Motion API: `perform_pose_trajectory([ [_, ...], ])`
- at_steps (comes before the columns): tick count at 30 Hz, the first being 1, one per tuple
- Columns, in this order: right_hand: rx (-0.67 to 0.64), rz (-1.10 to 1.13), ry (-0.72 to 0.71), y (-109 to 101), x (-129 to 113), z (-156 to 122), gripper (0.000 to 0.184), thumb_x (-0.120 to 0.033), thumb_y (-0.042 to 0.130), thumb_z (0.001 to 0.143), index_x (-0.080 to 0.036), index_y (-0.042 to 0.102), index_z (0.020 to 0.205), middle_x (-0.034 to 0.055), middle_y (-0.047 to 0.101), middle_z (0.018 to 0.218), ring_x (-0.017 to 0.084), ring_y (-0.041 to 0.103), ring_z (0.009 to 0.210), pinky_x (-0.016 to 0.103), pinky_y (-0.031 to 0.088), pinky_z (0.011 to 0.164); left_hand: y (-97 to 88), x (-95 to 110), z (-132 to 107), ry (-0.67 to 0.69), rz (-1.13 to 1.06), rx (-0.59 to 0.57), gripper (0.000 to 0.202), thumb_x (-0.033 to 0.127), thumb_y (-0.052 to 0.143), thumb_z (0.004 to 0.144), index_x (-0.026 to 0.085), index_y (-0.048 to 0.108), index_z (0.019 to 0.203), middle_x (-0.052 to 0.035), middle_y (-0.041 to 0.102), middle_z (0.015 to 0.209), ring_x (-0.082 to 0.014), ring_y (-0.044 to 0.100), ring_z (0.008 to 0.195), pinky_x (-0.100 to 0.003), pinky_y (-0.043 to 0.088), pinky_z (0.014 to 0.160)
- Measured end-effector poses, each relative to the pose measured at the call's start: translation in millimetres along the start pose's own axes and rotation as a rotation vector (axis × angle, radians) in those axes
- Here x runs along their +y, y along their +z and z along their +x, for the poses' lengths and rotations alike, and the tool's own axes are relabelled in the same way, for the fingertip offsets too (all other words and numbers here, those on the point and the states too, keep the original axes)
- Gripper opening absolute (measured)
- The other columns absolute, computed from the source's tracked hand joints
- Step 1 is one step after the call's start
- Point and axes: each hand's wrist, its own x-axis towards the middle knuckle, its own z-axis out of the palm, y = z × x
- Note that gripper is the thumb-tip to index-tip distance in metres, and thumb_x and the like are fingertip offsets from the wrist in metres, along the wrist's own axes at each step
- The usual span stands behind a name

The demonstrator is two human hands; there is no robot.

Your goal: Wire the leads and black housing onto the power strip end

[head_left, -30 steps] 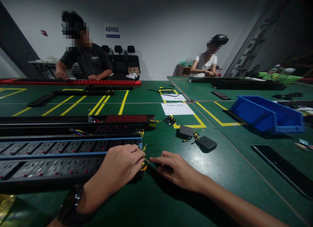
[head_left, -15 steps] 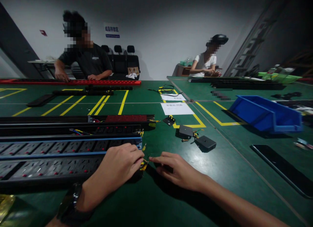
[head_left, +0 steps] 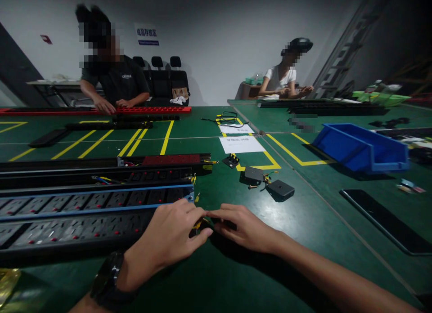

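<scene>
My left hand [head_left: 172, 234], with a black watch on the wrist, is curled over the right end of the nearest long black power strip [head_left: 67, 234]. Its fingers pinch at small yellow-green wires [head_left: 198, 224] sticking out of that end. My right hand [head_left: 241, 227] meets it fingertip to fingertip, closed on a small dark part at the same wires. What the right fingers hold is mostly hidden. Further power strips lie parallel behind, one with blue rails [head_left: 94, 198].
Two black end caps [head_left: 280, 190] with wires lie just beyond my hands. A blue bin [head_left: 361, 149] stands at the right, and a flat black plate [head_left: 384, 221] lies nearer. White paper sheets [head_left: 241, 144] lie mid-table. Two people work at the far side, one over a red strip [head_left: 101, 110].
My left hand has slid right until its fingertips touch those of my right hand over the wires. The view has tilted up a little.
</scene>
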Motion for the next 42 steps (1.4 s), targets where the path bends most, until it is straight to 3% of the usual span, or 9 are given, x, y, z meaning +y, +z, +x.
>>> perform_pose_trajectory([
  [6,-0.002,-0.018,-0.002,0,0,-1,0.038,-0.025,0.056,0.107,-0.020,0.070,0.142,0.0083,0.071,0.099,0.019,0.063,0.083,0.030,0.045,0.076,10.6,3,2,0.008,0.052,0.039,0.015,0.030,0.069,0.099,0.020,0.073,0.110,-0.0064,0.077,0.100,-0.0291,0.069,0.097,-0.039,0.054,0.079],
  [13,-0.019,-0.006,0.005,0,-2,-1,0.042,-0.026,0.056,0.105,-0.017,0.067,0.145,0.0093,0.073,0.100,0.019,0.064,0.083,0.031,0.047,0.077,13.3,9,2,-0.019,0.157,0.160,0.005,0.023,0.065,0.093,0.020,0.069,0.093,-0.0077,0.070,0.091,-0.0303,0.063,0.090,-0.042,0.051,0.075],
  [19,0.113,0.363,0.200,-1,6,-1,0.043,-0.048,0.063,0.104,-0.018,0.073,0.134,0.0027,0.071,0.089,0.015,0.055,0.071,0.027,0.042,0.065,22.9,14,0,-0.067,0.244,0.208,0.007,0.019,0.064,0.089,0.021,0.067,0.083,-0.0091,0.065,0.088,-0.0303,0.059,0.087,-0.041,0.046,0.072],
  [24,0.161,0.642,0.288,-7,14,5,0.046,-0.058,0.068,0.099,-0.017,0.076,0.118,0.0010,0.064,0.083,0.014,0.053,0.070,0.028,0.042,0.066,29.5,13,1,-0.056,0.248,0.258,0.017,0.013,0.055,0.092,0.020,0.066,0.081,-0.0084,0.064,0.084,-0.0291,0.058,0.082,-0.041,0.044,0.072],
  [30,0.175,0.697,0.350,-9,17,8,0.047,-0.062,0.070,0.095,-0.017,0.077,0.104,-0.0032,0.054,0.069,0.013,0.045,0.063,0.026,0.035,0.059,31.3,12,2,-0.010,0.268,0.285,0.026,0.014,0.046,0.095,0.021,0.066,0.078,-0.0089,0.064,0.081,-0.0297,0.058,0.078,-0.042,0.043,0.072],
  [42,0.162,0.736,0.356,-10,20,9,0.040,-0.056,0.071,0.095,-0.017,0.077,0.101,-0.0038,0.054,0.068,0.011,0.044,0.062,0.025,0.032,0.056,31.0,13,2,-0.002,0.309,0.273,0.024,0.013,0.049,0.092,0.021,0.067,0.080,-0.0096,0.066,0.082,-0.0296,0.059,0.078,-0.042,0.041,0.073],
])
